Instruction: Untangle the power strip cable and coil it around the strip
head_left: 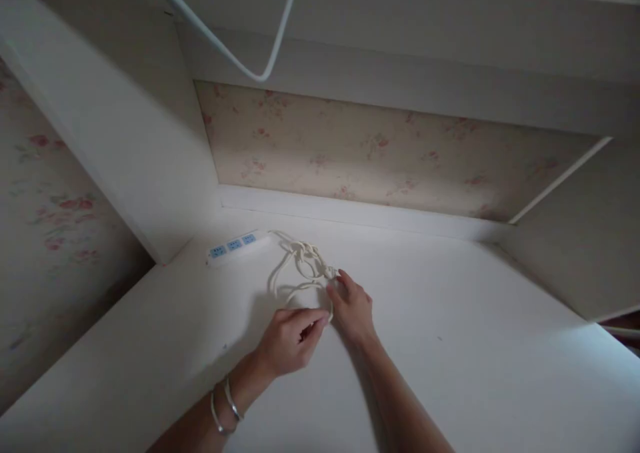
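Note:
A white power strip [235, 245] with blue sockets lies at the back left of a white desk [450, 346]. Its white cable [300, 266] runs from the strip into a loose tangle of loops near the desk's middle. My left hand [290, 339], with two bangles on the wrist, pinches a strand of the cable at the near side of the tangle. My right hand [353, 309] rests just to the right, fingers curled on the cable at the tangle's right edge.
White side panels [125, 139] and an overhead shelf enclose the desk as a niche. Floral wallpaper [380, 153] covers the back. A thin white wire [225, 46] hangs in a loop from above.

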Demonstrator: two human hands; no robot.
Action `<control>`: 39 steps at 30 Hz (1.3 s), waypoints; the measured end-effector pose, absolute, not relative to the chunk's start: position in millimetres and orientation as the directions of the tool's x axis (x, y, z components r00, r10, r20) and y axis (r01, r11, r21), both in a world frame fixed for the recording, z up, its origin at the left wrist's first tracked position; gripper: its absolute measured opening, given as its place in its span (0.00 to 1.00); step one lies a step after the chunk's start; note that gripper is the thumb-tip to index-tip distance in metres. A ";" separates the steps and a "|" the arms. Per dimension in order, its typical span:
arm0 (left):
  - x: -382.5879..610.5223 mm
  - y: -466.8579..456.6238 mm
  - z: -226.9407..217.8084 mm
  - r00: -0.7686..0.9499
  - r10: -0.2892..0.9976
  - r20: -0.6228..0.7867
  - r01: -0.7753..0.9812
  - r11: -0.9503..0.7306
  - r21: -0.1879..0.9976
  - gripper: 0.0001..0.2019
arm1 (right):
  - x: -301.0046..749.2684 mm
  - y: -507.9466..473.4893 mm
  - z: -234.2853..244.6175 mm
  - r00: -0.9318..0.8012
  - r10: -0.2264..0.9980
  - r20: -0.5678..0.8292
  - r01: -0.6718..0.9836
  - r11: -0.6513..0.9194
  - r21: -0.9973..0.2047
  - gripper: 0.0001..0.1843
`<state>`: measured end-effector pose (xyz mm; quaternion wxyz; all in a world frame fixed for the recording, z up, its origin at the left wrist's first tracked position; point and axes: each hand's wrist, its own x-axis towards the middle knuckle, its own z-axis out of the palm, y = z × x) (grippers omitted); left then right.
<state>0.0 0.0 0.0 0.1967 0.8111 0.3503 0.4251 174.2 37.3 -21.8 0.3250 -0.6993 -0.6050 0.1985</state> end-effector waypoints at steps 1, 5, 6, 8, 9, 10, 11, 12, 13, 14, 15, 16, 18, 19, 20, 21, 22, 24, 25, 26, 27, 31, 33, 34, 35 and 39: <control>-3.1 3.6 -0.1 0.345 0.731 0.589 0.403 -0.682 0.610 0.07 | 174.9 37.1 -21.5 0.177 0.977 0.122 0.733 -0.048 -0.678 0.28; -21.7 31.1 -3.2 0.015 0.783 0.622 0.582 -0.512 0.631 0.09 | 175.8 35.9 -21.8 0.150 0.977 0.154 0.763 -0.015 -0.646 0.25; -26.1 39.1 -5.5 -0.049 0.804 0.593 0.627 -0.438 0.645 0.10 | 175.5 35.6 -21.9 0.149 0.976 0.158 0.767 -0.013 -0.642 0.25; -32.1 52.7 -12.1 -0.105 0.857 0.504 0.634 -0.332 0.698 0.12 | 174.8 35.3 -21.7 0.147 0.976 0.159 0.772 -0.013 -0.636 0.24; -33.5 57.4 -15.8 -0.113 0.886 0.449 0.619 -0.290 0.730 0.13 | 174.5 35.2 -21.6 0.143 0.977 0.155 0.772 -0.012 -0.635 0.24; -34.1 60.6 -19.4 -0.112 0.910 0.399 0.608 -0.254 0.752 0.14 | 174.3 35.3 -21.7 0.136 0.979 0.149 0.772 -0.010 -0.636 0.23; -34.1 62.2 -22.6 -0.102 0.930 0.353 0.603 -0.224 0.766 0.15 | 174.3 35.4 -21.9 0.126 0.982 0.143 0.769 -0.005 -0.639 0.22; -33.7 62.7 -25.2 -0.089 0.945 0.314 0.607 -0.199 0.770 0.16 | 174.3 35.7 -22.5 0.115 0.984 0.139 0.763 0.002 -0.646 0.22; -33.3 62.3 -27.1 -0.072 0.956 0.283 0.616 -0.180 0.766 0.17 | 174.4 36.0 -23.5 0.107 0.984 0.139 0.753 0.012 -0.658 0.21; -33.1 61.3 -28.5 -0.055 0.965 0.257 0.627 -0.167 0.761 0.17 | 174.6 36.5 -24.7 0.105 0.984 0.143 0.737 0.020 -0.676 0.21; -33.0 60.0 -29.2 -0.036 0.971 0.236 0.635 -0.160 0.756 0.16 | 174.8 37.0 -26.2 0.109 0.983 0.149 0.714 0.027 -0.699 0.22; -33.2 58.7 -29.5 -0.021 0.975 0.220 0.639 -0.156 0.753 0.17 | 175.0 37.5 -27.8 0.120 0.981 0.155 0.687 0.030 -0.726 0.22; -33.4 56.3 -29.0 0.010 0.978 0.207 0.642 -0.165 0.749 0.19 | 175.3 38.4 -30.6 0.148 0.976 0.157 0.630 0.029 -0.776 0.24; -33.2 55.2 -28.3 0.021 0.980 0.199 0.641 -0.166 0.749 0.21 | 175.4 38.7 -31.6 0.160 0.975 0.153 0.603 0.027 -0.797 0.25; -32.7 54.0 -27.4 0.033 0.982 0.184 0.638 -0.163 0.753 0.22 | 175.5 38.8 -32.2 0.169 0.975 0.146 0.579 0.021 -0.815 0.26; -32.1 52.7 -26.4 0.046 0.985 0.165 0.632 -0.156 0.759 0.24 | 175.6 38.6 -32.3 0.179 0.975 0.133 0.559 0.011 -0.829 0.28; -31.4 51.5 -25.2 0.060 0.988 0.145 0.625 -0.150 0.766 0.25 | 175.7 38.3 -31.9 0.189 0.975 0.117 0.543 -0.004 -0.840 0.29; -30.0 49.1 -23.0 0.098 0.988 0.116 0.616 -0.152 0.773 0.25 | 176.0 37.4 -29.8 0.214 0.974 0.078 0.518 -0.046 -0.854 0.30; -29.5 48.1 -22.0 0.120 0.986 0.113 0.615 -0.164 0.771 0.24 | 176.2 36.8 -28.1 0.223 0.973 0.060 0.520 -0.067 -0.851 0.29; -29.1 47.3 -21.1 0.139 0.984 0.115 0.614 -0.176 0.770 0.23 | 176.4 36.2 -26.3 0.229 0.972 0.052 0.541 -0.083 -0.837 0.28; -28.8 46.8 -20.3 0.151 0.982 0.117 0.610 -0.185 0.770 0.22 | 176.7 35.7 -24.3 0.235 0.970 0.060 0.581 -0.090 -0.809 0.27; -26.7 44.4 -17.4 0.181 0.978 0.106 0.546 -0.190 0.816 0.19 | 180.1 34.8 -19.2 0.234 0.955 0.182 0.786 -0.076 -0.614 0.22; -24.7 41.8 -15.3 0.211 0.973 0.092 0.506 -0.189 0.841 0.19 | 183.8 35.8 -20.1 0.230 0.948 0.220 0.810 -0.061 -0.584 0.24; -23.6 40.1 -14.0 0.229 0.970 0.085 0.493 -0.191 0.849 0.20 | 186.0 36.7 -21.5 0.235 0.946 0.222 0.802 -0.059 -0.595 0.26; -22.6 38.1 -12.5 0.249 0.965 0.081 0.484 -0.197 0.853 0.20 | 188.2 37.7 -23.2 0.248 0.944 0.216 0.782 -0.064 -0.620 0.27; -20.7 29.9 -6.4 0.332 0.940 0.077 0.479 -0.238 0.845 0.21 | 195.0 41.4 -28.6 0.333 0.933 0.136 0.604 -0.100 -0.791 0.33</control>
